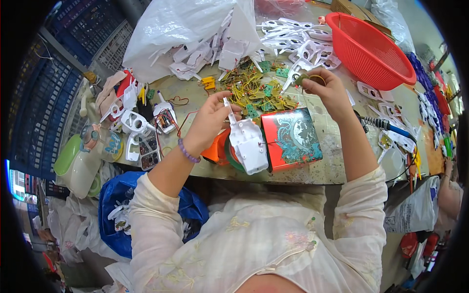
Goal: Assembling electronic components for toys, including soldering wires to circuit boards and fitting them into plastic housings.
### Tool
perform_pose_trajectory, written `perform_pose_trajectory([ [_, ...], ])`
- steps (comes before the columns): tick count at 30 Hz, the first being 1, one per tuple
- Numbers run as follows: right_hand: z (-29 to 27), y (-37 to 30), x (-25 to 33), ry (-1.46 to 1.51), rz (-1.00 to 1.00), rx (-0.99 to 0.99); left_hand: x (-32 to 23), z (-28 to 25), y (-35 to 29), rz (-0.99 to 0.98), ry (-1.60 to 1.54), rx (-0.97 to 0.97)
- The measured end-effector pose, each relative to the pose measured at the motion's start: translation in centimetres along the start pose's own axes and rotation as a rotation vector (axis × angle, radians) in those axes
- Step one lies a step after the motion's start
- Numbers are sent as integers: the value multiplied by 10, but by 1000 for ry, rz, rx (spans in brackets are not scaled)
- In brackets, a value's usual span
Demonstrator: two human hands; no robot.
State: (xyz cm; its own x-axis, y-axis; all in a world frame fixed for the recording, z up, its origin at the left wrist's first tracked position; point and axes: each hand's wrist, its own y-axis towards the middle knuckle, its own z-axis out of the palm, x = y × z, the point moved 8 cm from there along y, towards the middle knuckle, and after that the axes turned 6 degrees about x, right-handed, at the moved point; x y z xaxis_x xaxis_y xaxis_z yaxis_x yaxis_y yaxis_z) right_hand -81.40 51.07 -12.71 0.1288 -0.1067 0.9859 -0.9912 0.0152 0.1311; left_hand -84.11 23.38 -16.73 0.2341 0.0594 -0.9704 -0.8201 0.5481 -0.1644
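Note:
My left hand (211, 118) holds a white plastic toy-gun shell (248, 142) by its thin upper end, and the shell hangs over the table's front edge. My right hand (325, 87) is raised farther back and pinches a small dark part with a yellow wire (309, 78). Between the hands lies a heap of yellow wires and small green circuit boards (256, 93). A red and teal tin box (291, 138) rests just right of the shell. An orange object (216, 150) sits under my left wrist.
A red plastic basket (370, 50) stands at the back right. White shells spill from a clear bag (185, 29) at the back. A soldering iron (386, 126) lies to the right. Assembled white parts (132, 122) and a blue bag (112, 205) are on the left.

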Motion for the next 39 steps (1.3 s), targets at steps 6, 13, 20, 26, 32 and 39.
perform_pose_trajectory([
  [6, 48, -89, 82, -663, -721, -135, -63, 37, -22, 612, 875, -85],
  [13, 87, -126, 97, -838, -1036, -55, -36, 103, -28, 60, -134, 431],
  [20, 50, -125, 92, -584, -709, -282, -41, 91, -27, 125, -116, 321],
  [26, 61, -92, 71, -66, -308, -31, -32, 101, -28, 111, -100, 450],
  [32, 63, -100, 70, -133, -383, -40, -25, 111, -17, -153, -472, 584],
  [39, 54, -104, 20, -370, -134, -103, -29, 72, -12, 229, 36, 253],
])
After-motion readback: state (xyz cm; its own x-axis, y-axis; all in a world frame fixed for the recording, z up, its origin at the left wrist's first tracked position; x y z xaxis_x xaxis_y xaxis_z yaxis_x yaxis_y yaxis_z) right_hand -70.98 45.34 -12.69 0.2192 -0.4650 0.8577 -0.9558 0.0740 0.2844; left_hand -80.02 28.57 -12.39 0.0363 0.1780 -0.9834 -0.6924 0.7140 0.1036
